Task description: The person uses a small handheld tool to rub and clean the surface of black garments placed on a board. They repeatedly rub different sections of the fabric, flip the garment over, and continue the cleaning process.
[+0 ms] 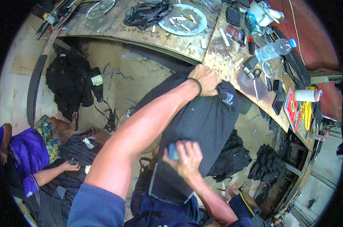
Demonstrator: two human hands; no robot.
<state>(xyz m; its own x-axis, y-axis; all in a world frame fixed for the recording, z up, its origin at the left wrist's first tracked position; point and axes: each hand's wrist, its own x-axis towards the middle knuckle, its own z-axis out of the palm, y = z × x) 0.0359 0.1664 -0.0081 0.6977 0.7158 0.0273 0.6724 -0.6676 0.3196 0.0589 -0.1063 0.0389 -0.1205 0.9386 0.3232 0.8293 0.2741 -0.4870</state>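
A black cloth garment [198, 125] lies stretched over a long board across my lap, and the board's pale edge shows at the near end. At its far end, my left hand [205, 80] is closed on the gathered cloth, beside a small white mark [228, 98]. A dark band circles that wrist. Over the near half of the cloth, my right hand [187, 157] is curled round a small blue-grey block [173, 152]. That hand is a little smeared by motion. Whether the block touches the cloth I cannot tell.
Ahead stands a wooden table [171, 43] bearing an oval plate [183, 20] of white sticks, a water bottle [275, 50] and a pink-and-white bottle [307, 95]. Dark garments [268, 164] lie on the floor. At left sits a person in purple [29, 151], holding a small dark object.
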